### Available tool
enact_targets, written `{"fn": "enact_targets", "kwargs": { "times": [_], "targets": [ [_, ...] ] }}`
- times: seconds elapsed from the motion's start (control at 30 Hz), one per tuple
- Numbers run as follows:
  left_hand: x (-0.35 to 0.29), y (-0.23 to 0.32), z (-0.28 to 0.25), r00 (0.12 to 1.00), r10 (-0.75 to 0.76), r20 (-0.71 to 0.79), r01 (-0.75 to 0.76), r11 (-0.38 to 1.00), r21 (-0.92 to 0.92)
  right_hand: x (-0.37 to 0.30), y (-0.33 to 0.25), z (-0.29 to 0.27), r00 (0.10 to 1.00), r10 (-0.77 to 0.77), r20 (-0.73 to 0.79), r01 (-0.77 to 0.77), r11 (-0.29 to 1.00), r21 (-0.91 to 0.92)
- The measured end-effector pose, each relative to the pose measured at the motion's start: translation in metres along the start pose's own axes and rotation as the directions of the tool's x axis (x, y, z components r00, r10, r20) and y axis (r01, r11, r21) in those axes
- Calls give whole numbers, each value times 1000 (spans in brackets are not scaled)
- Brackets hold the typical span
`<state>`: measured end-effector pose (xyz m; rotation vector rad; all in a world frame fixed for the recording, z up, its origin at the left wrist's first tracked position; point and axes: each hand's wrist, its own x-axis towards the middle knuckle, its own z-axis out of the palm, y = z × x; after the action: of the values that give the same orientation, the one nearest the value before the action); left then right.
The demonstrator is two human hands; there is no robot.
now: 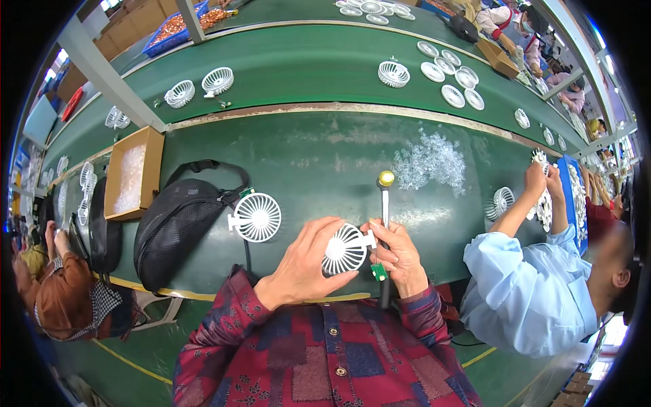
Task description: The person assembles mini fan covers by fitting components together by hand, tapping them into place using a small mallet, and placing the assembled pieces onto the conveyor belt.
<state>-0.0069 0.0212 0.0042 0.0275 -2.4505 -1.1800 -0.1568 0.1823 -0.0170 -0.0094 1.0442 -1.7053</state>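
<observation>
1. White plastic fan cage (344,249): held over the near part of the green workbench (305,156), between both hands, neck pointing right.
2. Left hand (305,263): cupped around the cage, fingers over the far rim, thumb along the near rim.
3. Right hand (401,263): pinching the neck between thumb and fingers. Green circuit board (378,272): hanging just below the fingers.
4. Gold-knobbed rod (385,201): extending far past the right hand. Gripped or merely behind: cannot tell.
5. Step in hand, by judgement: work at the neck joint. Apparent need for the next move: hold cage steady, keep neck aligned, keep board unpinched.
6. Left: second fan cage (257,217) on the bench; beyond, black mesh bag (178,234) and cardboard box (153,161) of clear pieces.
7. Far right of the hands: heap of clear parts (430,163).
8. Farther: green conveyor (305,74), bearing white cages. Right: co-worker in blue (532,285).
</observation>
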Motion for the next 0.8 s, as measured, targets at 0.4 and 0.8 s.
{"fn": "enact_targets", "kwargs": {
  "times": [0.4,0.8],
  "targets": [
    [2,-3,-1,998,-64,-11,64,998,2,-12,-2,11,985,-170,-38,153,949,-276],
    [15,5,-9,993,-119,-29,120,991,54,-15,-7,24,950,-257,-177,217,951,-219]
  ]
}}
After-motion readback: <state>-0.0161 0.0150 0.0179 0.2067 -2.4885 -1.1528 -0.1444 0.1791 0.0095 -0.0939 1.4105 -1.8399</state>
